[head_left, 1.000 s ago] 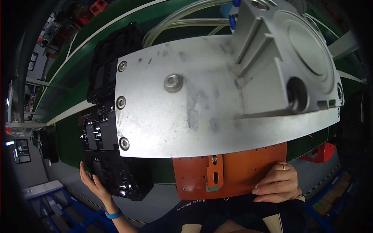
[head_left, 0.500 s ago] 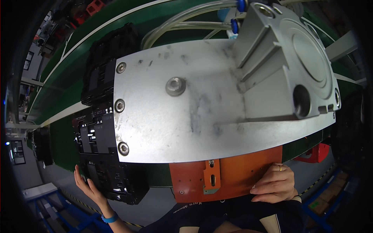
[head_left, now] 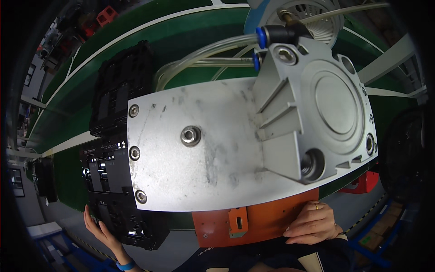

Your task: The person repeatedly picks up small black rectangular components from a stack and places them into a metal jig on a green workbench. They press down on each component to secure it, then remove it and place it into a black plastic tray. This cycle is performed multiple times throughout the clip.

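Observation:
My left hand (head_left: 102, 232) rests against the near left side of a black plastic tray-like part (head_left: 108, 170), its fingers stretched out and slightly apart. At the near right, my right hand (head_left: 312, 225) is closed over the right edge of an orange plate (head_left: 267, 220), with fingers bent and pressed together. Its fingertips lie at the plate's front corner. A small slotted orange bracket (head_left: 238, 221) sits on that plate. Above both, a silver metal plate (head_left: 181, 177) with several socket screws covers part of the black part and hides what lies under it.
A grey metal cylinder block (head_left: 337, 104) stands on the silver plate's right. Clear air hoses (head_left: 208, 52) run from its blue fittings. Behind lie another black part (head_left: 120, 86), the green bench top (head_left: 190, 38) and a fan (head_left: 312, 13). A red stool (head_left: 362, 182) stands at right.
The whole view has shifted, so the silver plate and cylinder block appear lower and further left, and more of the fan shows. Both hands keep their places against the parts.

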`<move>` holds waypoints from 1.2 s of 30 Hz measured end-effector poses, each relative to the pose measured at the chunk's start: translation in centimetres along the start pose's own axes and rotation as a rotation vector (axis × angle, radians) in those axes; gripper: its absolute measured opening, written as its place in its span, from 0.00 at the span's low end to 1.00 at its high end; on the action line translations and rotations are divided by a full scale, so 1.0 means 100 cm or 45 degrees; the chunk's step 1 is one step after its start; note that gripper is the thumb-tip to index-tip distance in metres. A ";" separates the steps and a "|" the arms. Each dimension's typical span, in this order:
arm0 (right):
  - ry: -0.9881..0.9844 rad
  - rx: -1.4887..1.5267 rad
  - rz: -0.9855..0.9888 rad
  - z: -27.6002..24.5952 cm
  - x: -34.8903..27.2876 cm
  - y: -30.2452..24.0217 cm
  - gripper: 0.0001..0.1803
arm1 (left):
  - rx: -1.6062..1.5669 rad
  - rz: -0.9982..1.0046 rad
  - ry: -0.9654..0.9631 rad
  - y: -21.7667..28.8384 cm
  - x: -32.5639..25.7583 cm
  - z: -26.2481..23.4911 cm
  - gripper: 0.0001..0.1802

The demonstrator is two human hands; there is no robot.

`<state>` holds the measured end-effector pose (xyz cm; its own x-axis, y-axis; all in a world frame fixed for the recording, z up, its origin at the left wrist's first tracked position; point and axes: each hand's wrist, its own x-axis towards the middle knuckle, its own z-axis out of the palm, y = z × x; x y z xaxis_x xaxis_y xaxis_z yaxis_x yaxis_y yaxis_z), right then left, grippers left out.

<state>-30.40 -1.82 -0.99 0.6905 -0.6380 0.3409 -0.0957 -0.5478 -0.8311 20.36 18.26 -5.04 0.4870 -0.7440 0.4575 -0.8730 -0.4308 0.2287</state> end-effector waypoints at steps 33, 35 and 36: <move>0.251 -0.283 0.083 0.021 0.000 -0.012 0.13 | 0.085 0.202 -0.294 0.153 0.113 0.028 0.32; 0.240 -0.285 0.080 0.021 0.002 -0.013 0.13 | 0.094 0.179 -0.356 0.152 0.125 0.040 0.34; 0.244 -0.292 0.083 0.020 0.003 -0.013 0.13 | 0.063 0.161 -0.407 0.155 0.133 0.044 0.35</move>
<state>-28.65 -0.16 -0.67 0.5317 -0.7543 0.3851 -0.3098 -0.5964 -0.7405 13.41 -0.52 0.82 0.3656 -0.9121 0.1855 -0.9285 -0.3433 0.1418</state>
